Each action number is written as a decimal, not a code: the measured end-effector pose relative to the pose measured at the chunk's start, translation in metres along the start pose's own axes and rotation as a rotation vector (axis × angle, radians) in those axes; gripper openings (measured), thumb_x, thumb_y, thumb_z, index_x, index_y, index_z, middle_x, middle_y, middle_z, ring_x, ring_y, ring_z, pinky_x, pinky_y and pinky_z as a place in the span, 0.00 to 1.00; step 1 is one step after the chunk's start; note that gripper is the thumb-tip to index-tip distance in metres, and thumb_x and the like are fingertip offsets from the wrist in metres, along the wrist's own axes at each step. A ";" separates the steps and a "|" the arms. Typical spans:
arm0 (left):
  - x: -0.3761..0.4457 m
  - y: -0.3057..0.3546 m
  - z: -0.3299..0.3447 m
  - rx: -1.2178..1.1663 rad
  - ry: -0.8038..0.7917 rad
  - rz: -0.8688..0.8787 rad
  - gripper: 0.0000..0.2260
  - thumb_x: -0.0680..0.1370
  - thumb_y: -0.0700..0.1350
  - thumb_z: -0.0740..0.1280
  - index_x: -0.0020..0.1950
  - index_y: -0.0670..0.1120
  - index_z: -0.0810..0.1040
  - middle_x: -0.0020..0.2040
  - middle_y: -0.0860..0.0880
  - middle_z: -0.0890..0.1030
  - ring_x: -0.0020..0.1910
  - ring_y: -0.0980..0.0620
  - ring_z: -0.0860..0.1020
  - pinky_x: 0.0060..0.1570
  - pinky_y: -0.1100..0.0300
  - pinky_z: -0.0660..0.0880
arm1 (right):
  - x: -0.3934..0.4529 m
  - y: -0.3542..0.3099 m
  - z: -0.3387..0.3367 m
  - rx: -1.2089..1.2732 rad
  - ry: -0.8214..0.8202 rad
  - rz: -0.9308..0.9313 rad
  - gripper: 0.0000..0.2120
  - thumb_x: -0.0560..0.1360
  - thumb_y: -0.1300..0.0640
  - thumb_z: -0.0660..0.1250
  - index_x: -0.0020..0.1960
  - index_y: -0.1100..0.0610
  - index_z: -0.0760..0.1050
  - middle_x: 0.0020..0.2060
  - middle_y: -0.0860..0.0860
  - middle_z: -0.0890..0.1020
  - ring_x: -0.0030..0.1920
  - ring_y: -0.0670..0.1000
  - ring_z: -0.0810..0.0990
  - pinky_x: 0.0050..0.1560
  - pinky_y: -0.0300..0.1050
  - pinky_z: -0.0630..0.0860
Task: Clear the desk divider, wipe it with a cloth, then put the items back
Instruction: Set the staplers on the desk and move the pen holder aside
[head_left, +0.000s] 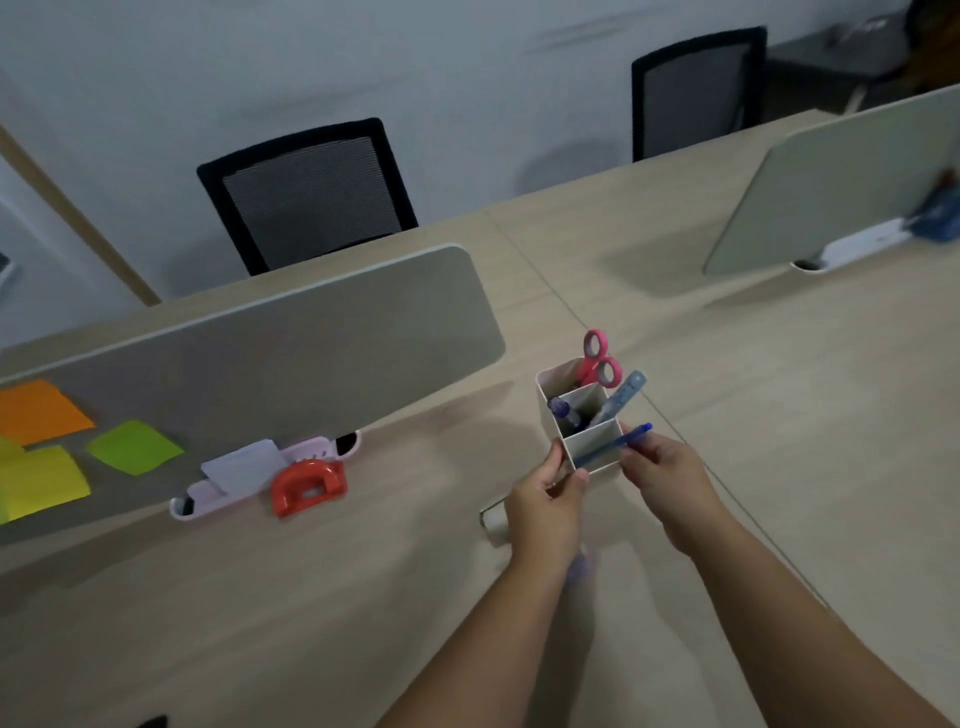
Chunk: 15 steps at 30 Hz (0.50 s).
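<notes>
Head view: the white three-compartment pen holder (582, 415) stands on the surface (779, 415), right of the grey desk divider (249, 364). Left hand (545, 499) fingers pinch its near-left corner. Right hand (660, 467) fingers are closed on a blue pen (615, 444) slanted across the nearest compartment. Pink scissors (600, 361) occupy the rear compartment. Advice: steady the holder and keep the pen upright. No legible writing or brands.
</notes>
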<state>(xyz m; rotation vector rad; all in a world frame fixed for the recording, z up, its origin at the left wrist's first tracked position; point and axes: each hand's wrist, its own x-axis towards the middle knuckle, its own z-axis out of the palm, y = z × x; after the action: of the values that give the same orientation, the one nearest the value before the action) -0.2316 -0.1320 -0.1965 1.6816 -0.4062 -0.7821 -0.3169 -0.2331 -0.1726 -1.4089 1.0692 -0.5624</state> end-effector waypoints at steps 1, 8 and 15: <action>-0.005 0.000 0.015 0.012 -0.014 0.003 0.20 0.76 0.45 0.68 0.65 0.62 0.75 0.54 0.62 0.84 0.53 0.60 0.81 0.59 0.56 0.78 | -0.002 0.004 -0.016 -0.013 0.021 0.014 0.13 0.77 0.65 0.60 0.55 0.54 0.79 0.38 0.48 0.81 0.36 0.44 0.74 0.42 0.41 0.71; -0.015 -0.026 0.053 0.059 -0.060 -0.074 0.21 0.77 0.42 0.68 0.69 0.55 0.74 0.57 0.58 0.83 0.56 0.61 0.80 0.57 0.67 0.73 | -0.003 0.037 -0.051 -0.021 0.016 0.128 0.14 0.74 0.69 0.57 0.45 0.58 0.80 0.31 0.51 0.77 0.33 0.47 0.69 0.37 0.41 0.67; -0.014 -0.059 0.065 0.113 0.001 -0.139 0.22 0.73 0.49 0.67 0.67 0.60 0.73 0.55 0.51 0.85 0.56 0.49 0.81 0.55 0.50 0.78 | -0.010 0.049 -0.053 0.051 -0.049 0.198 0.21 0.74 0.73 0.55 0.51 0.54 0.80 0.41 0.49 0.83 0.41 0.45 0.79 0.43 0.38 0.76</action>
<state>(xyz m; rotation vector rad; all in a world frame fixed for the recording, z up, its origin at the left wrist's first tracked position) -0.2943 -0.1539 -0.2555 1.8309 -0.3414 -0.8735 -0.3796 -0.2441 -0.2078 -1.2499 1.1322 -0.4062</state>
